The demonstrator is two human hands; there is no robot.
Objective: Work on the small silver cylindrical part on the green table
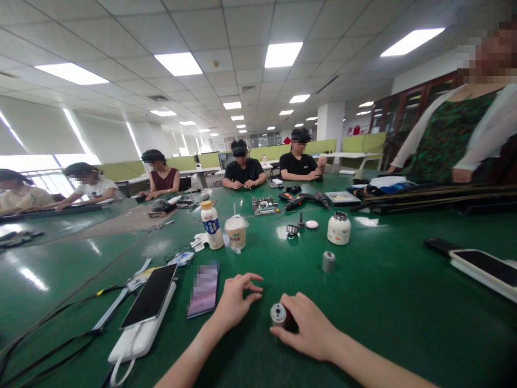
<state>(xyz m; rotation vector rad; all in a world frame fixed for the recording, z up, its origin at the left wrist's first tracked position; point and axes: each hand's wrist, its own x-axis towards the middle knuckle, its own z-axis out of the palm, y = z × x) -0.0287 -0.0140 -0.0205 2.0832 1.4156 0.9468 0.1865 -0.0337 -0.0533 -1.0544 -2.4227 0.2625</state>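
Note:
My right hand [309, 326] is wrapped round a small metal cylinder [278, 314], whose round top face with dark holes points up toward me. To its left, my left hand [238, 299] hovers near the cylinder with fingers apart and nothing in them. A second metal cylinder [328, 262] stands upright on the green table beyond my right hand. Close to my left wrist lies a phone [203, 289] with a lit, partly blurred screen. The lower part of the held cylinder is hidden by my fingers.
A milk bottle [212, 225], a plastic drink cup [236, 233] and a white jar [339, 229] stand ahead. Left lies a phone on a white power bank [141, 328] with cables. Farther off are a circuit board [265, 206] and power drills [293, 202]. Several people surround the table.

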